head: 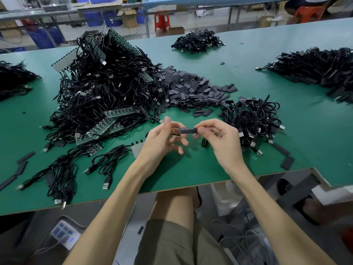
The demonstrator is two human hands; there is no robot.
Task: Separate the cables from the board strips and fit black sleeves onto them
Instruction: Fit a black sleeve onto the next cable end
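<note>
- Our forearms cross the green table edge.
- Right hand pinches the black sleeve level, likely for threading.
- Left hand curls its fingers at the sleeve's mouth; their grip we cannot tell.

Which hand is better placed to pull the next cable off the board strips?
Left, probably. The left hand is on the same side as the board strips, which lie just to its left. The right hand pinches the sleeve and would have to reach across.
</note>
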